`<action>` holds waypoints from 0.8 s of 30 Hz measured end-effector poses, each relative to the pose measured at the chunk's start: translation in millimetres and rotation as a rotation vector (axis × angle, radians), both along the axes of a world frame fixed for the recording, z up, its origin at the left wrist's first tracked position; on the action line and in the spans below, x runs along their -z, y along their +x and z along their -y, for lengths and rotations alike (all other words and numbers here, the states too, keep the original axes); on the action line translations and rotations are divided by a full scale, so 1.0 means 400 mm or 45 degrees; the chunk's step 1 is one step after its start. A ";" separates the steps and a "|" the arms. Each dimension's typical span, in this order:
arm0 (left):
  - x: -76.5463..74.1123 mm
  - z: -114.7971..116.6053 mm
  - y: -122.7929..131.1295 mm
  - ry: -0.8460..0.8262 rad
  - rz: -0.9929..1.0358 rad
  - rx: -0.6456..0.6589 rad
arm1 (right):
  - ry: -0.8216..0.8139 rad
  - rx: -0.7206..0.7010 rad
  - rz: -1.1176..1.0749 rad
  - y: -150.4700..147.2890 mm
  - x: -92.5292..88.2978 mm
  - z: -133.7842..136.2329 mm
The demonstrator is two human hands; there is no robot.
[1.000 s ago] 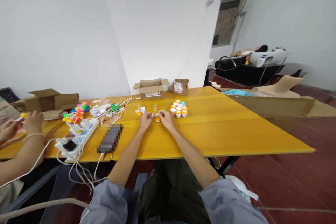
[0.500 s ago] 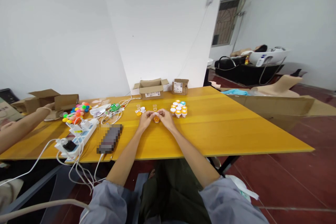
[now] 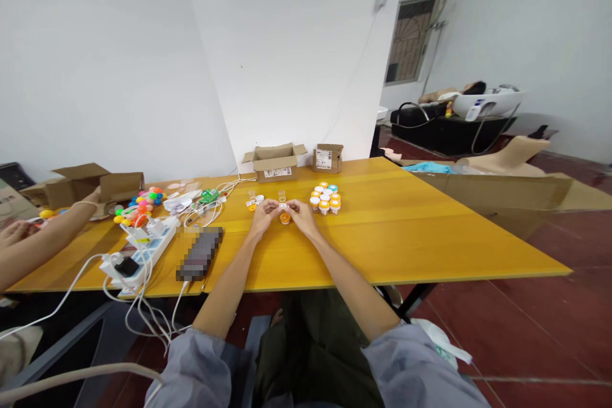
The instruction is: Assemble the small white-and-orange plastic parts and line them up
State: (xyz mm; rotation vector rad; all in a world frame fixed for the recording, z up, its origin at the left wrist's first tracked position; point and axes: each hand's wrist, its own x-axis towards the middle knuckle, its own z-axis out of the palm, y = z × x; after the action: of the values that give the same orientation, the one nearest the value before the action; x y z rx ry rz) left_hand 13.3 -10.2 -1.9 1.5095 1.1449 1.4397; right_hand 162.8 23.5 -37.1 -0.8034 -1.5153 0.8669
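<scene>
My left hand (image 3: 262,217) and my right hand (image 3: 303,217) meet over the table, fingertips pinched from both sides on a small white piece (image 3: 284,206). Its exact kind is too small to make out. Just below it, towards me, is a small round orange part (image 3: 285,218), perhaps in a clear cup; whether a finger touches it I cannot tell. A small clear cup (image 3: 282,196) stands just beyond my fingers. Left of my left hand lie loose white and orange parts (image 3: 252,206), with another clear cup (image 3: 252,194) behind them.
Several small jars with orange, white and teal lids (image 3: 326,198) stand grouped at right. Two cardboard boxes (image 3: 276,164) are at the back. A phone (image 3: 201,254), power strip (image 3: 146,252), cables and colourful beads (image 3: 143,204) lie left. A co-worker's arm (image 3: 52,239) reaches in there.
My fingers have shifted slightly, and the white piece now shows more clearly above the orange part. At far left the co-worker's hands have moved, with something orange now visible near them.
</scene>
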 end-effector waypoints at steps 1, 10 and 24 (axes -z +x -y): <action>-0.001 0.001 0.001 -0.003 0.000 0.006 | 0.008 -0.007 0.013 0.001 0.000 0.000; -0.002 0.002 0.001 -0.005 0.000 0.049 | 0.043 0.009 0.096 0.002 -0.012 0.009; -0.005 0.010 0.007 -0.043 -0.046 0.066 | 0.103 0.190 0.388 0.003 0.018 -0.009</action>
State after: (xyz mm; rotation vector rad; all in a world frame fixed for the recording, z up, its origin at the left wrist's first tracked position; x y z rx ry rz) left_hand 16.1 -14.0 0.1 1.5362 1.1378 1.3577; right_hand 164.1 27.1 -44.1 -1.0087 -1.7182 0.5878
